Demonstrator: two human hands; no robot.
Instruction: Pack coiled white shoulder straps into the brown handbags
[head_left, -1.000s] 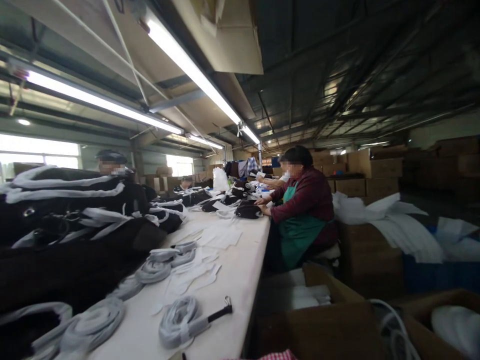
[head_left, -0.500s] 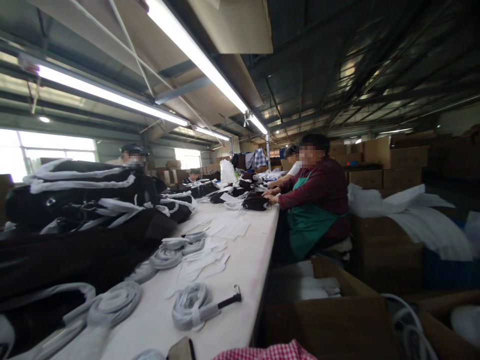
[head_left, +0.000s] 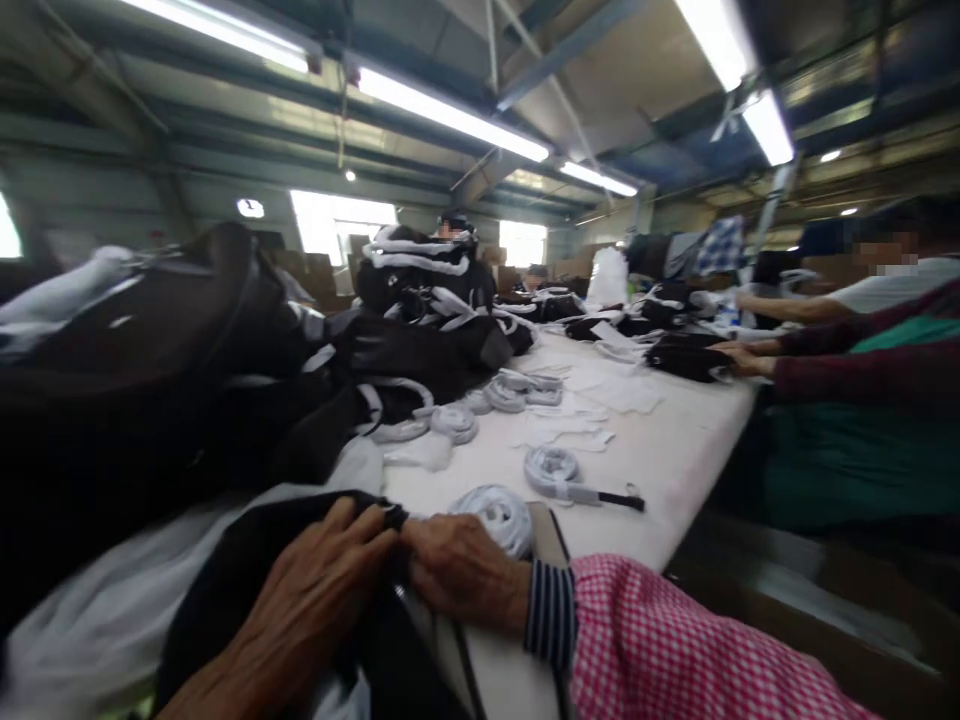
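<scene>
My left hand (head_left: 315, 580) lies on a black fabric piece (head_left: 232, 590) at the bottom of the view, its fingers bent and closed on the fabric's upper edge. Close beside it, nearly touching, my right hand (head_left: 457, 565) is closed at a small dark fitting (head_left: 394, 513) on the same edge. White wrapping (head_left: 105, 620) lies under and left of the black piece. Just behind my right hand sits a coiled grey-white strap (head_left: 499, 520). Another coil (head_left: 551, 468) with a black end rests farther up the white table (head_left: 637, 530).
Large black bags (head_left: 150, 370) with white-wrapped handles are heaped on the left. More coiled straps (head_left: 454, 423) and white sheets (head_left: 622, 385) lie mid-table. At the right, a person in a green apron (head_left: 862, 460) handles a black bag (head_left: 690, 357), with another person behind.
The view has swung left and down. Both my hands and the black fabric piece have come into view; the coiled straps and the person in the apron appear farther right.
</scene>
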